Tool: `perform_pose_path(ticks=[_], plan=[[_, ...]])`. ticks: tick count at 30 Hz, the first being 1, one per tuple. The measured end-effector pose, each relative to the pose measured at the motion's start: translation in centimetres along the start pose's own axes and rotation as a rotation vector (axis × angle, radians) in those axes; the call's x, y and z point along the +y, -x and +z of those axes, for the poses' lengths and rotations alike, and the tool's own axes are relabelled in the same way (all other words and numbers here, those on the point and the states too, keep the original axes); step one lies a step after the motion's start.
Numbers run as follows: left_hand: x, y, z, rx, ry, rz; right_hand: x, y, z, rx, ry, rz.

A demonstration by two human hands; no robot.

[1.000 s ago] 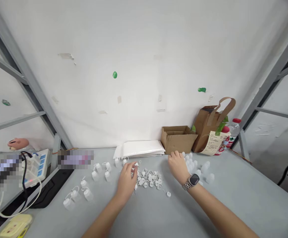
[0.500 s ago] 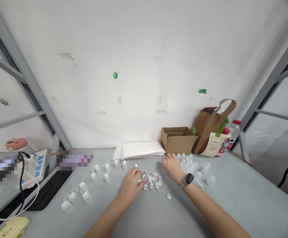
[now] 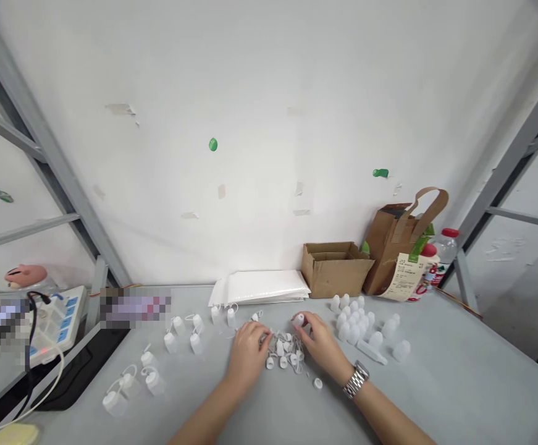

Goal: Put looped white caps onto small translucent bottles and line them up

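Note:
My right hand (image 3: 317,340) grips a small white plastic bottle (image 3: 298,320) between thumb and fingers, just above the back of a pile of white caps with looped straps (image 3: 283,349). At the left side of that pile is my left hand (image 3: 250,347), its fingertips drawn together; what they pinch, if anything, is too small to make out. One loose cap (image 3: 317,384) lies in front of the pile. To the right stands a cluster of uncapped bottles (image 3: 353,321). Several capped bottles (image 3: 170,342) with strap loops stand spread out on the left.
Behind the hands, white padded envelopes (image 3: 269,286) lie against the wall beside an open cardboard box (image 3: 336,275). A brown paper bag (image 3: 389,241) and a red-capped bottle (image 3: 445,247) stand back right. A power strip (image 3: 62,327) with cables sits left. A white tube-shaped piece (image 3: 371,352) lies right.
My right hand has moved left and forward from the bottle cluster to the cap pile, now with a bottle in it. My left hand's fingers have come together at the pile.

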State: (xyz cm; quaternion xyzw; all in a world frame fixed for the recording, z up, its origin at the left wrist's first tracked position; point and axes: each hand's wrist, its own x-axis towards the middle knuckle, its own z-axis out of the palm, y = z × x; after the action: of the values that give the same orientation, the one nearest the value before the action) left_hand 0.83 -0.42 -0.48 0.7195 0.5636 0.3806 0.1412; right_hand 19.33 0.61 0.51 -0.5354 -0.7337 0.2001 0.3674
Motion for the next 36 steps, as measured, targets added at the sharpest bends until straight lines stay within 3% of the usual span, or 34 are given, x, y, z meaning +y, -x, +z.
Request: perform_pose_path(ticks=[5,8,19,24,36], plan=[[0.3,-0.7,-1.5,0.044,0.678,-0.39,-2.5,1.0,-0.4,-0.083,-0.317,0.036],[0.8,-0.6,-1.9,0.056,0.868,-0.447,-3.9,1.9,0.1,-0.132,-0.334,-0.021],[2.4,0.2,-1.9,-0.028,0.927,-0.4,-4.8,2.4,0.9,-0.103,-0.243,0.057],[3.1,0.6,-2.5,-0.095,0.952,-0.384,-4.8,2.4,0.5,-0.046,-0.172,0.016],[3.2,0.6,-2.4,-0.052,0.895,-0.387,-4.2,3.1,1.2,0.052,-0.038,-0.179]])
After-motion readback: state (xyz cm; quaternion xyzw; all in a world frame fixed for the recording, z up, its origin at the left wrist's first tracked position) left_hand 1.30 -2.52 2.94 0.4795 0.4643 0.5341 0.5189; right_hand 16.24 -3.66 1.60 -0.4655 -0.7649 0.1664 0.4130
